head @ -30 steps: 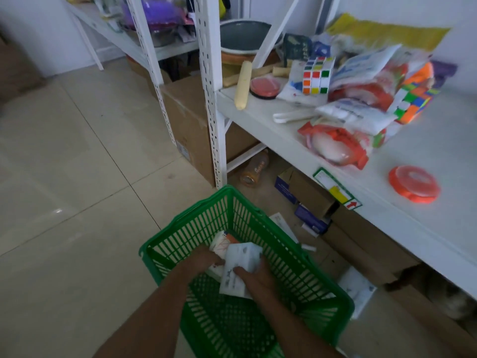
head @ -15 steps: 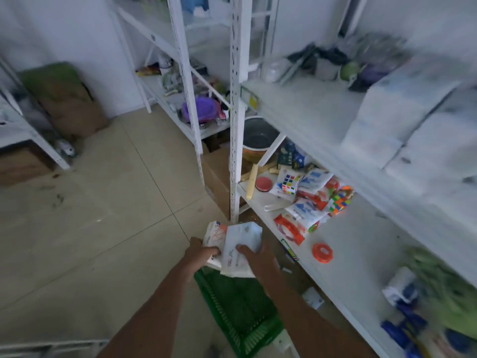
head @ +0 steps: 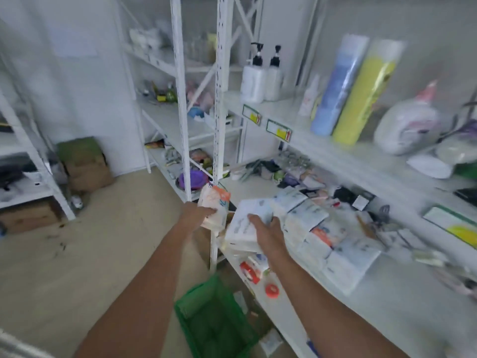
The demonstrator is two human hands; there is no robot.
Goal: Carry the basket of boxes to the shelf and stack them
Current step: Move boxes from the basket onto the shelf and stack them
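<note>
**Two boxes in hand at the shelf, basket on the floor below**

Seen from the person's own head, looking down along both bare forearms. The picture is blurred throughout.

The step in hand looks like the stacking itself. The green basket [head: 196, 310] sits on the floor [head: 103, 254] below the arms, just beside the foot of the white shelf [head: 387, 293]. Whether any boxes remain in it cannot be told.

The left hand [head: 198, 217] has its fingers closed round the lower end of an orange box [head: 215, 202], white with an orange top, held upright in the air near the shelf's front post. The right hand [head: 263, 229] lies on top of a white box [head: 241, 226] with fingers curled over its upper face, gripping it at the shelf's front edge. Both boxes are above the basket and well apart from it.

Immediately right of the white box, a stack [head: 307, 220] of similar pale boxes sits in rows on the middle shelf. The white box appears to touch or nearly touch it.

The next move probably calls for sliding the white box square against the stack and letting go. The orange box would then need a flat spot on top or beside, set down level so nothing tips off the edge.
</note>
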